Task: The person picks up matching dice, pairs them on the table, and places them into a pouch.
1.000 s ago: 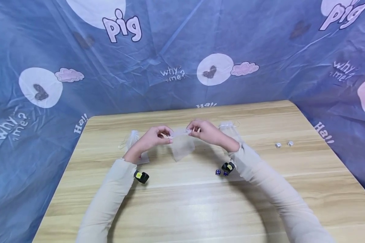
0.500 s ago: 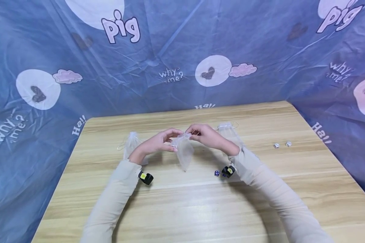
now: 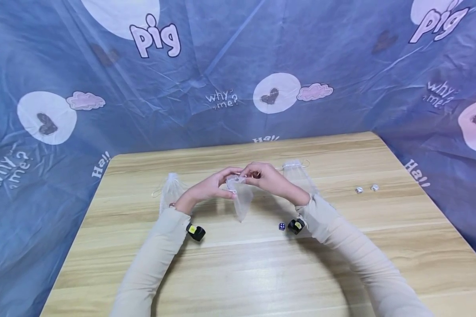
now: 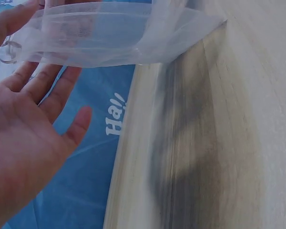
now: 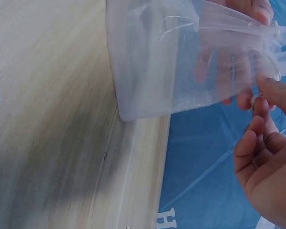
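Observation:
A sheer white drawstring pouch (image 3: 240, 198) hangs above the wooden table (image 3: 262, 273) between both hands. My left hand (image 3: 210, 186) holds its mouth, thumb on one side and fingers (image 5: 229, 71) showing through the mesh. My right hand (image 3: 269, 178) has curled fingers (image 5: 262, 107) pinching the pouch's gathered rim (image 5: 276, 62). A small dark reddish spot (image 3: 255, 175) shows at the right fingertips; what it is cannot be told. In the left wrist view the pouch (image 4: 109, 38) stretches over the open-looking palm (image 4: 24, 143).
Two more sheer pouches lie on the table, one to the left (image 3: 169, 190) and one behind the right hand (image 3: 297, 169). A blue die (image 3: 281, 226) sits near the right wrist. Two white dice (image 3: 366, 189) lie far right. Blue printed cloth (image 3: 222, 66) walls the table.
The hands have come closer together, so the pouch's mouth, stretched wide a second ago, is now bunched and the pouch hangs narrower. The right hand's fingers have moved onto the mouth.

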`<state>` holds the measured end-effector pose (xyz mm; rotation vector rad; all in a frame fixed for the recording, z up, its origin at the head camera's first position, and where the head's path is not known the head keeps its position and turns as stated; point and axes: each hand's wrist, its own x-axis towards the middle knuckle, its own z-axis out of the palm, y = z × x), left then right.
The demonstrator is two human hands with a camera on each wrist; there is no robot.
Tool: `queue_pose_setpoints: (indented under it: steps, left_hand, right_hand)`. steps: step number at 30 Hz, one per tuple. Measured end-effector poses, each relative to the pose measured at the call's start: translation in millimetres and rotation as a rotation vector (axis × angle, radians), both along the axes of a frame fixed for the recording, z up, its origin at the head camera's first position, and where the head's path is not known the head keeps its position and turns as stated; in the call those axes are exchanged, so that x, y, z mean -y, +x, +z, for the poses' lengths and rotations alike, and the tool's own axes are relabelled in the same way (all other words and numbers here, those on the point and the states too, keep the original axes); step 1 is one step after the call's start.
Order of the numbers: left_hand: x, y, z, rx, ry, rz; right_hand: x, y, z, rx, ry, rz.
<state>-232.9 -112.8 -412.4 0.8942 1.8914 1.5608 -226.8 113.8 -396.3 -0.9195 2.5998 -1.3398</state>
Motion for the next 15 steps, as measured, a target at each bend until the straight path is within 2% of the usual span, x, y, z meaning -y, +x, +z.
queue_pose_setpoints:
  steps: [4,8,11,15]
  left_hand:
    - [0,-1.7,-1.4,-0.032,-0.018,0.024]
    - [1,-3.0,-3.8,-0.072,-0.042,0.022]
    - [1,-1.8,-3.3,-0.058,-0.075,0.022]
    - [-1,0.8,-1.1,-0.015,-0.117,0.030]
  right_hand:
    - [-2,1.9,1.9,0.000,0.015,-0.006]
    - [-6,4.9,7.5,-0.001,0.005,-0.017]
    - [-7,7.8,11.6,-0.032,-0.009,0.002]
    - [-1,12.3,14.2,-0.128,0.034,0.066]
